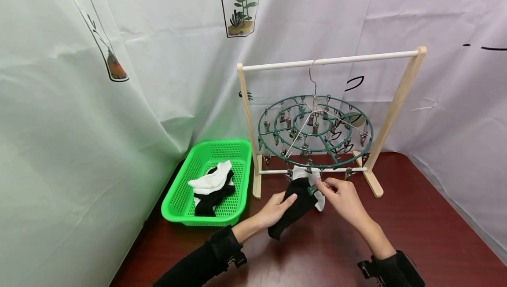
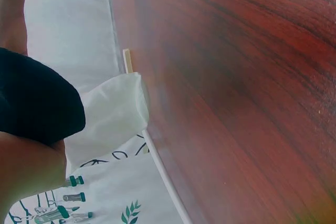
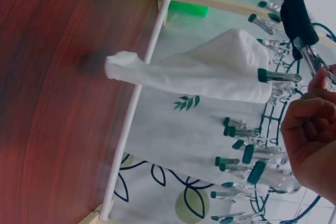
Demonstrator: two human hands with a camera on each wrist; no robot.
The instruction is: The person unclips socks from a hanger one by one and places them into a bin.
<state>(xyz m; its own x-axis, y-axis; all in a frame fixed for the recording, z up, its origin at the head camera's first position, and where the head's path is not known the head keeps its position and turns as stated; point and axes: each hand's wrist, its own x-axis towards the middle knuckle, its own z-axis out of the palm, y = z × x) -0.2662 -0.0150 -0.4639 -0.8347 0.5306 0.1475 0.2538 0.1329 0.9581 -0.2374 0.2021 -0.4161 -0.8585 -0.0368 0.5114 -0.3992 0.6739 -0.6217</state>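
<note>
In the head view my left hand (image 1: 274, 210) holds a black sock (image 1: 298, 201) between thumb and fingers, its lower end hanging down to the left. My right hand (image 1: 341, 199) pinches a metal clip (image 1: 314, 189) with green tips at the sock's upper edge. From the right wrist, this clip (image 3: 310, 55) lies against the end of the black sock (image 3: 296, 17); whether it bites the fabric I cannot tell. Behind, a white sock (image 3: 210, 69) hangs from another clip (image 3: 278, 76). The left wrist view shows the black sock (image 2: 39, 98) in front of the white one (image 2: 113, 114).
A round green drying rack (image 1: 273, 155) with several hanging clips hooks onto a white rail (image 1: 336, 61) between wooden posts. To the left, a green basket (image 1: 174, 207) holds white socks (image 1: 211, 180) and black socks (image 1: 214, 201). All stand on a reddish-brown table (image 1: 416, 225) before a printed curtain.
</note>
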